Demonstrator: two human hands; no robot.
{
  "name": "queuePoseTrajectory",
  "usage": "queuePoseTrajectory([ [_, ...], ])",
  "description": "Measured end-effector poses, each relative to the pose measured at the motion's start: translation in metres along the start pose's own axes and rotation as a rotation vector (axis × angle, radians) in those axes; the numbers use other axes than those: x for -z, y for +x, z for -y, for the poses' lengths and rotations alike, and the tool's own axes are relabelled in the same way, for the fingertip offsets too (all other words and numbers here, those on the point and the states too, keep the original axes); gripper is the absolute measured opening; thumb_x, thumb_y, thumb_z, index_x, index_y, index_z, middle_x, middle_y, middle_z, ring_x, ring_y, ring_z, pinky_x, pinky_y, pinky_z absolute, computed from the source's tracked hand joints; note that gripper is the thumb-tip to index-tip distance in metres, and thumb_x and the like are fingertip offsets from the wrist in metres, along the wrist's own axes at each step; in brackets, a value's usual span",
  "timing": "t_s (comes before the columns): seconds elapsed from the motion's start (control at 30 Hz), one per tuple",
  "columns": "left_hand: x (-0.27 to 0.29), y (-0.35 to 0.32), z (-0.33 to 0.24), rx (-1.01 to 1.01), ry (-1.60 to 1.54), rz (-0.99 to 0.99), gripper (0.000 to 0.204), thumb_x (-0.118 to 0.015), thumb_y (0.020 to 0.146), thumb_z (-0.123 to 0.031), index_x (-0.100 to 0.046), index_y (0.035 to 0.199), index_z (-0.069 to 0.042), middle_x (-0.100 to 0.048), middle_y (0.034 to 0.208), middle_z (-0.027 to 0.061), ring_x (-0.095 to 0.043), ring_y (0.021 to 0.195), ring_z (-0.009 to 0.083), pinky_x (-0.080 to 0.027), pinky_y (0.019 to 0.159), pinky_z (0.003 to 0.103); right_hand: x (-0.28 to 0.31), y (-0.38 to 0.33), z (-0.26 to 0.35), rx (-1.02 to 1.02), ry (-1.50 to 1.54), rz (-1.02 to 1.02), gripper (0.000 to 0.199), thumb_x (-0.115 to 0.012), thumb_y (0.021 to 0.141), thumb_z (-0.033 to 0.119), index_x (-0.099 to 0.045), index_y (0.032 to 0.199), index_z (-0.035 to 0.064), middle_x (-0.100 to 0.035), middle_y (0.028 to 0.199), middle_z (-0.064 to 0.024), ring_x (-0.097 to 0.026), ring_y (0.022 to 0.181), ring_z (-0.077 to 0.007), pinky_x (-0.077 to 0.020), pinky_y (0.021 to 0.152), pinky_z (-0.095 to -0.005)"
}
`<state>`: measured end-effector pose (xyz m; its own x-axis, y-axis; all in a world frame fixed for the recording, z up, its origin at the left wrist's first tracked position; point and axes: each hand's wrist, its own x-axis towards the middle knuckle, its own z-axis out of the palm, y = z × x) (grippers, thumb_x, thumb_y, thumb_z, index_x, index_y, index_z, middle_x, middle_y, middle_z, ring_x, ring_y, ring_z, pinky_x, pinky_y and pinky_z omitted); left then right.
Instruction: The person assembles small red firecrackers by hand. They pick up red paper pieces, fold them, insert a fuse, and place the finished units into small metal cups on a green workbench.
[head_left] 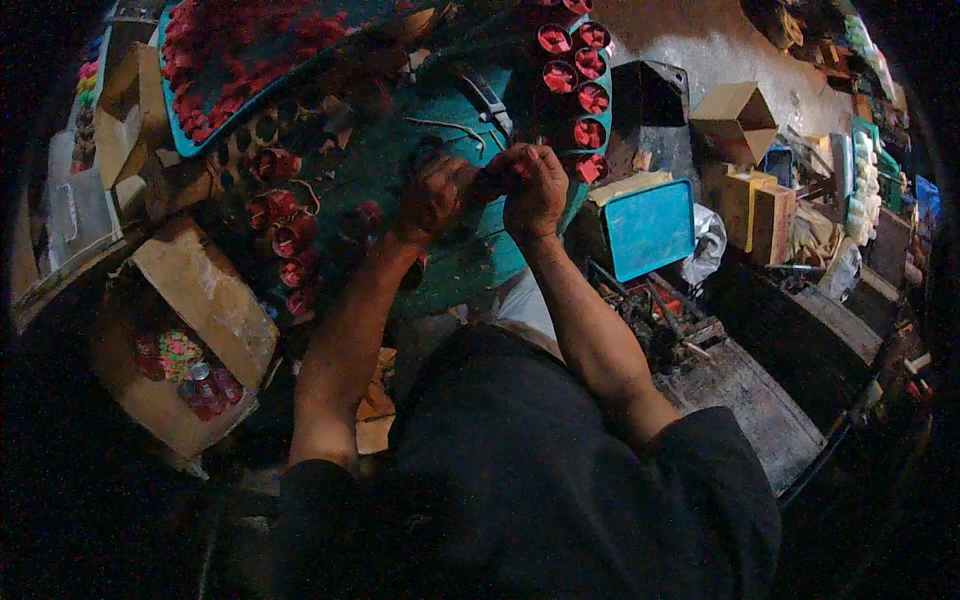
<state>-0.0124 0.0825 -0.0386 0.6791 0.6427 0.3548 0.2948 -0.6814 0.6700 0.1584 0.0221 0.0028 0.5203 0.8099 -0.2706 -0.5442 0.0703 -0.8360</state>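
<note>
Both my hands are raised close together over the dark green tabletop [495, 262]. My right hand [537, 190] has its fingers closed on a small dark red piece [497, 182], too dim to name. Beside it, my left hand [432, 200] is curled; what its fingers hold, if anything, is lost in blur and shadow. Just beyond the hands lie a grey-handled tool [487, 102], perhaps a cutter, and a thin pale cord [445, 125]. Several round cups with folded red material [590, 133] line the table's right edge. More red cups [288, 238] stand to the left of my hands.
A blue-rimmed tray [181, 140] of loose red pieces fills the far left. An open cardboard box [205, 285] with red bottles stands at left. To the right are a bright blue panel [650, 230], cardboard boxes [735, 122] and a metal frame [685, 330].
</note>
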Motion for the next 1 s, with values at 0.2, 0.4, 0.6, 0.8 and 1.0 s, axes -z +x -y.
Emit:
queuePoseTrajectory([
  [0.2, -0.002, 0.001, 0.010, -0.014, -0.101, 0.051, 0.036, -0.065, 0.077, -0.010, -0.066, 0.112, -0.001, -0.067, 0.113, 0.0191, -0.065, 0.103, 0.0410, -0.054, 0.090, 0.049, -0.004, -0.012, 0.011, -0.029, -0.033, -0.034, 0.022, -0.062, 0.102, 0.020, -0.060, 0.090, 0.0019, -0.063, 0.086, -0.0091, -0.065, 0.083, -0.0228, -0.0537, 0.083, -0.0391],
  [0.4, 0.005, 0.000, 0.008, 0.118, -0.219, 0.094, 0.041, -0.064, 0.077, -0.007, -0.064, 0.118, 0.000, -0.068, 0.114, 0.0177, -0.065, 0.108, 0.0390, -0.054, 0.095, 0.045, 0.002, -0.013, 0.001, -0.075, -0.027, -0.055, 0.024, -0.061, 0.105, 0.025, -0.065, 0.096, 0.0025, -0.070, 0.091, -0.0067, -0.065, 0.083, -0.0160, -0.0531, 0.080, -0.0323],
  [0.6, 0.013, 0.014, -0.012, 0.008, 0.024, -0.005, 0.020, -0.067, 0.084, 0.000, -0.067, 0.104, -0.001, -0.069, 0.104, 0.0153, -0.066, 0.097, 0.0374, -0.055, 0.086, 0.044, 0.006, -0.007, -0.011, -0.025, -0.053, -0.022, 0.024, -0.060, 0.106, 0.026, -0.066, 0.100, 0.0038, -0.073, 0.097, -0.0059, -0.067, 0.088, -0.0148, -0.0533, 0.082, -0.0300],
  [0.8, 0.020, 0.030, -0.028, 0.035, -0.004, -0.025, 0.015, -0.071, 0.083, -0.002, -0.067, 0.097, -0.003, -0.068, 0.098, 0.0144, -0.065, 0.093, 0.0365, -0.054, 0.080, 0.043, -0.005, -0.010, -0.002, -0.040, 0.051, -0.074, 0.018, -0.056, 0.107, 0.021, -0.062, 0.104, 0.0049, -0.070, 0.092, -0.0090, -0.069, 0.084, -0.0201, -0.0558, 0.075, -0.0316],
  [1.0, 0.021, 0.030, -0.030, 0.018, 0.033, -0.064, 0.013, -0.071, 0.083, -0.005, -0.067, 0.095, -0.004, -0.067, 0.096, 0.0134, -0.065, 0.089, 0.0345, -0.052, 0.077, 0.044, 0.004, -0.018, 0.023, 0.018, -0.483, -0.073, 0.018, -0.063, 0.103, 0.020, -0.068, 0.106, 0.0033, -0.069, 0.093, -0.0048, -0.066, 0.082, -0.0146, -0.0536, 0.076, -0.0292],
])
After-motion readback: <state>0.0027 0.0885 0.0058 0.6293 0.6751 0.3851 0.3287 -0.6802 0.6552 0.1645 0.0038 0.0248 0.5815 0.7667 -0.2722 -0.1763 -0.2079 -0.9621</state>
